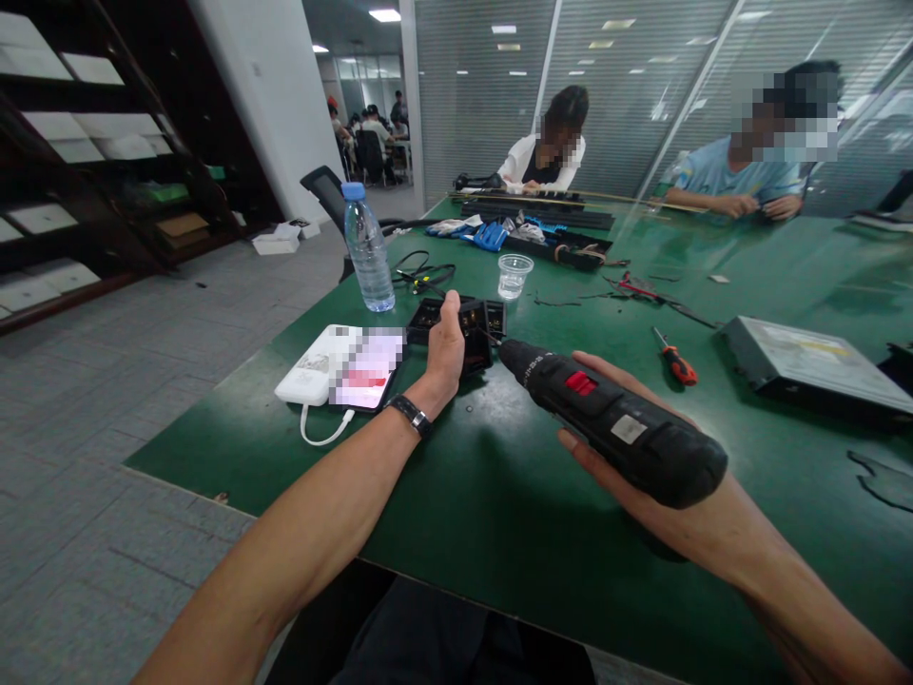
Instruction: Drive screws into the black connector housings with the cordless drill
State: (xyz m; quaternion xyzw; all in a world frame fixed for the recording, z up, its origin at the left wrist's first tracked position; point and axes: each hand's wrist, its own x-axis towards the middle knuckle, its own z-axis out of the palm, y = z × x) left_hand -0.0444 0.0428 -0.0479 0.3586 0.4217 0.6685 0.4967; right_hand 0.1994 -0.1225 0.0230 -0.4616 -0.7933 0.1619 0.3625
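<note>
A black electric screwdriver (613, 423) (red switch on top) is pointing its bit into a black plastic part (467, 328) lying on green matting.

Shared workroom inside an office building, used for taking electronics apart. Long green-topped table (499, 495) strewn with tools: electric screwdriver (613, 419), small red-handled screwdriver (674, 362), loose cables (420, 271), blue work gloves (485, 235), a metal drive unit (813, 366), an opened black device (463, 328). Two other people (546, 152) seated at the far end, bent over black parts. Frosted glass partition walls (642, 86) and ceiling panel lights (385, 14) behind. Grey carpet tiles (106, 428), dark display shelving (92, 162) on the left, more people at desks through a doorway (367, 128).
</note>
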